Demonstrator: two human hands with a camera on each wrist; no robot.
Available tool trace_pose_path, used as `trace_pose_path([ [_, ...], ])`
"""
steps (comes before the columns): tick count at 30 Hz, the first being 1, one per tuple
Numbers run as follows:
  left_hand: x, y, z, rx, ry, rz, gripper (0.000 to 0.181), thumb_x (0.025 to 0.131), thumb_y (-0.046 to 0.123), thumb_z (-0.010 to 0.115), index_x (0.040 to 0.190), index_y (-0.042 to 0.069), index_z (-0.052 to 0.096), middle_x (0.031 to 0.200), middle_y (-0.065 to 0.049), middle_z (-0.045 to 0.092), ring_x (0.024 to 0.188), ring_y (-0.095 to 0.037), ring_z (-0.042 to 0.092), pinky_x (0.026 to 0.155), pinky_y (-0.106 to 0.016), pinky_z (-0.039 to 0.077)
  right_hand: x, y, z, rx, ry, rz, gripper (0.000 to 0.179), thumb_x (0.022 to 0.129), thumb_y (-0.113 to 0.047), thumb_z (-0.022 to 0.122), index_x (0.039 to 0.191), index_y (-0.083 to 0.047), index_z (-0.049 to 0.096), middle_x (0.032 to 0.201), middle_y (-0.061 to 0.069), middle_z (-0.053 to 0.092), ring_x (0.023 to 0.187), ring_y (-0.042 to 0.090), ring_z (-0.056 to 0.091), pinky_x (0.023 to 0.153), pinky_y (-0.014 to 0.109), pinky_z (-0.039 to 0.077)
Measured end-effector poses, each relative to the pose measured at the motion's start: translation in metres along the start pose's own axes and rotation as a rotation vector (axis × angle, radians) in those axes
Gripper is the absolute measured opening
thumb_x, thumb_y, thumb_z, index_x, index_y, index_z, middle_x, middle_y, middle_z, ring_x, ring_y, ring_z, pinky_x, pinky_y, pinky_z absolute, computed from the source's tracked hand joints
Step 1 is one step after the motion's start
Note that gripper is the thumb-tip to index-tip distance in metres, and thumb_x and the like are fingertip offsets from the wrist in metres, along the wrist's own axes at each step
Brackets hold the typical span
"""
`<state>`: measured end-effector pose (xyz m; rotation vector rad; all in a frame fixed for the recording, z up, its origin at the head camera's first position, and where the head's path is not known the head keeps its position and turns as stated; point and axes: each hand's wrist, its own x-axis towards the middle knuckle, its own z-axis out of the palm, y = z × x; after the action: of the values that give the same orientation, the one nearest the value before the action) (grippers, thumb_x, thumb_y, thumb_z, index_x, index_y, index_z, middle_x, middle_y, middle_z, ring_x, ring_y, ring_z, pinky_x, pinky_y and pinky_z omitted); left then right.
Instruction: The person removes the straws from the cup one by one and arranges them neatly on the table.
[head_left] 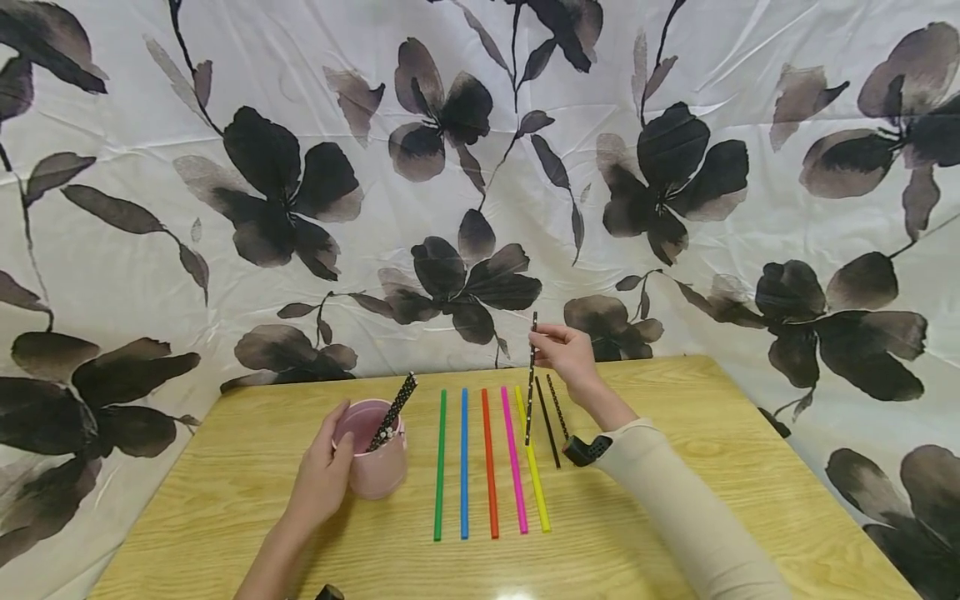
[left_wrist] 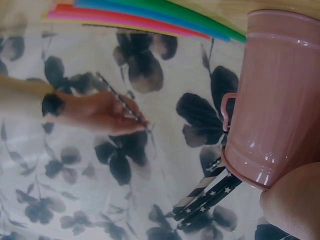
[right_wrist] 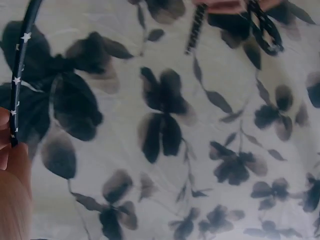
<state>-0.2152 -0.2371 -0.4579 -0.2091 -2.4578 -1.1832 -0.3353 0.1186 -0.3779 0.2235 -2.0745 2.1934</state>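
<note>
Several dark patterned straws (head_left: 397,407) already leaned in the pink mug (head_left: 378,475), so the work looked partly done. Outside it, a green straw (head_left: 440,465), a blue straw (head_left: 464,463), a red straw (head_left: 489,463), a pink straw (head_left: 514,460) and a yellow straw (head_left: 540,492) lay in a row on the surface (head_left: 225,483), with two dark straws (head_left: 547,422) just right of them; whether all of these were left to handle could not be told.

One starred straw (head_left: 529,400) was raised in the right hand (head_left: 568,357), well apart from the mug, its upper part pinched between narrowed fingers. Its long axis ran nearly upright, the top leaning slightly right in the head view and the lower end pointing down at the yellow straw; whether they touched was unclear. The left hand (head_left: 324,471) gripped the mug's side, and the mouth faced up. The coloured row ran roughly front to back.
</note>
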Motion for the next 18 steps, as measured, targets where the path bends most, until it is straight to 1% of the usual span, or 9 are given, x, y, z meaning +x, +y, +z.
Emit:
trace_pose_path([
  [4, 0.000, -0.001, 0.001, 0.000, 0.000, -0.002, 0.045, 0.095, 0.026, 0.036, 0.138, 0.018, 0.027, 0.135, -0.009, 0.037, 0.119, -0.028, 0.036, 0.091, -0.051, 0.034, 0.009, 0.016, -0.018, -0.087, -0.005, 0.005, 0.033, 0.079, -0.019, 0.066, 0.105, 0.000, 0.062, 0.084, 0.016, 0.060, 0.063, 0.015, 0.057, 0.066, 0.036, 0.052],
  [6, 0.000, -0.002, 0.001, 0.000, 0.001, -0.004, 0.045, 0.095, 0.026, 0.036, 0.139, 0.021, 0.027, 0.135, -0.009, 0.037, 0.119, -0.028, 0.036, 0.091, -0.051, 0.034, 0.013, 0.023, -0.027, -0.125, -0.010, 0.012, 0.032, 0.078, -0.020, 0.067, 0.104, -0.001, 0.062, 0.088, 0.019, 0.061, 0.063, 0.016, 0.059, 0.066, 0.037, 0.052],
  [10, 0.001, -0.002, 0.002, -0.004, 0.004, -0.005, 0.044, 0.095, 0.025, 0.036, 0.138, 0.027, 0.026, 0.134, -0.008, 0.037, 0.119, -0.027, 0.037, 0.091, -0.050, 0.034, 0.019, 0.033, -0.042, -0.201, 0.005, 0.022, 0.037, 0.076, -0.022, 0.069, 0.105, -0.001, 0.062, 0.086, 0.015, 0.063, 0.061, 0.017, 0.060, 0.066, 0.040, 0.051],
  [13, 0.001, -0.002, 0.003, -0.006, 0.008, -0.004, 0.044, 0.095, 0.024, 0.036, 0.138, 0.029, 0.026, 0.134, -0.007, 0.037, 0.119, -0.026, 0.037, 0.092, -0.049, 0.034, 0.022, 0.039, -0.051, -0.229, 0.015, 0.034, 0.040, 0.075, -0.022, 0.070, 0.106, 0.001, 0.061, 0.084, 0.012, 0.063, 0.060, 0.017, 0.060, 0.067, 0.043, 0.051],
  [15, 0.001, -0.002, 0.003, -0.003, 0.011, -0.004, 0.044, 0.095, 0.025, 0.036, 0.138, 0.028, 0.026, 0.134, -0.007, 0.038, 0.119, -0.026, 0.037, 0.091, -0.049, 0.034, 0.024, 0.042, -0.056, -0.235, 0.015, 0.051, 0.040, 0.075, -0.020, 0.070, 0.108, 0.003, 0.059, 0.085, 0.013, 0.062, 0.059, 0.017, 0.059, 0.066, 0.042, 0.051],
  [18, 0.002, -0.002, 0.002, 0.003, 0.013, -0.002, 0.044, 0.095, 0.024, 0.036, 0.138, 0.024, 0.027, 0.134, -0.008, 0.038, 0.119, -0.027, 0.037, 0.091, -0.050, 0.034, 0.024, 0.046, -0.059, -0.270, 0.017, 0.077, 0.038, 0.077, -0.017, 0.068, 0.109, 0.003, 0.059, 0.090, 0.015, 0.062, 0.060, 0.016, 0.058, 0.063, 0.037, 0.052],
])
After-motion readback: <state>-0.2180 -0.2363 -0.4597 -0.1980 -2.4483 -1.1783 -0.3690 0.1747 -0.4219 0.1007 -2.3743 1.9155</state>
